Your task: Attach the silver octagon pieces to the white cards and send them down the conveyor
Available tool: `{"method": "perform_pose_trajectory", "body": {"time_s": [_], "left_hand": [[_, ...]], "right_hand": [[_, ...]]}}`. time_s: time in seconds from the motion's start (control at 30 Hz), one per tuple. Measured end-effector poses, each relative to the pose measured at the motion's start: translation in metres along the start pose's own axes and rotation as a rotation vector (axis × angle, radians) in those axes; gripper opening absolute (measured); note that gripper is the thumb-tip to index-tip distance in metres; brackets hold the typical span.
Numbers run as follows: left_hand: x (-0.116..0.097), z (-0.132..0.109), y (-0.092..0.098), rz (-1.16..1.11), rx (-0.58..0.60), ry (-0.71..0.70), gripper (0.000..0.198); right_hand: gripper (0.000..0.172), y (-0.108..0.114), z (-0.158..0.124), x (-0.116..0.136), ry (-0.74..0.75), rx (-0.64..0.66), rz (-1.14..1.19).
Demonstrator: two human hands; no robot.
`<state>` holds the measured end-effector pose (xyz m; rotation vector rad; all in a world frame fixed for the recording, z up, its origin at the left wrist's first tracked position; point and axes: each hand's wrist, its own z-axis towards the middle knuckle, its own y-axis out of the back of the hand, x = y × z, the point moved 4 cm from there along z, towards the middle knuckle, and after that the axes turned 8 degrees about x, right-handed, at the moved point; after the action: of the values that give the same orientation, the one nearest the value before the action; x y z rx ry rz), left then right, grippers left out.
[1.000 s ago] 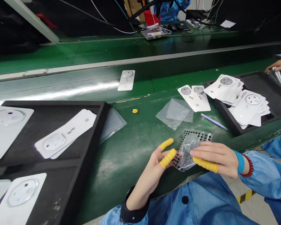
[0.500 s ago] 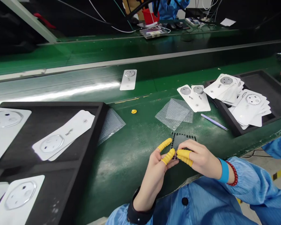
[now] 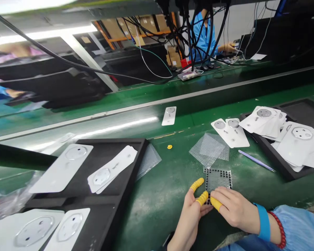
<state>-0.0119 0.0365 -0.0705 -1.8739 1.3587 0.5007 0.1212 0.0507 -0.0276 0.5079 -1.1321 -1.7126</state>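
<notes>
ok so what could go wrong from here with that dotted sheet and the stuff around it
The dotted sheet might bend or slip, since the left hand and right hand are both at its near end. It could also catch the loose clear films just beyond it. The farther pile of white cards overhangs the tray rim, so a bump might slide some off.

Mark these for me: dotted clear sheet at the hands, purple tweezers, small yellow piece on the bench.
Dotted clear sheet (image 3: pixel 218 180): head view, on its clear middle.
Purple tweezers (image 3: pixel 255 160): head view, midway along the length.
Small yellow piece (image 3: pixel 170 147): head view, at its centre.
</notes>
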Motion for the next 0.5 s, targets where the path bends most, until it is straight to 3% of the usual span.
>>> {"method": "perform_pose_trajectory", "body": {"time_s": [0.1, 0.17, 0.23, 0.3, 0.37, 0.5], "left_hand": [[-0.019, -0.004, 0.008, 0.432, -0.033, -0.068, 0.052], [-0.057, -0.001, 0.019, 0.751, -0.133, -0.214, 0.039], [-0.110, 0.014, 0.030, 0.882, -0.290, -0.357, 0.035], [-0.168, 0.045, 0.036, 0.971, -0.460, -0.483, 0.045], [-0.216, 0.088, 0.031, 1.031, -0.530, -0.530, 0.050], [-0.277, 0.158, 0.009, 1.074, -0.609, -0.542, 0.039]], "right_hand": [[0.023, -0.010, -0.007, -0.009, -0.058, 0.172, 0.176], [0.019, -0.010, -0.010, -0.016, -0.171, 0.241, 0.411], [0.016, -0.008, -0.012, -0.024, -0.331, 0.245, 0.689], [0.012, -0.006, -0.012, -0.031, -0.491, 0.207, 0.943], [0.012, -0.004, -0.012, -0.039, -0.582, 0.123, 1.083], [0.014, -0.006, -0.019, -0.059, -0.621, -0.033, 1.018]]}}
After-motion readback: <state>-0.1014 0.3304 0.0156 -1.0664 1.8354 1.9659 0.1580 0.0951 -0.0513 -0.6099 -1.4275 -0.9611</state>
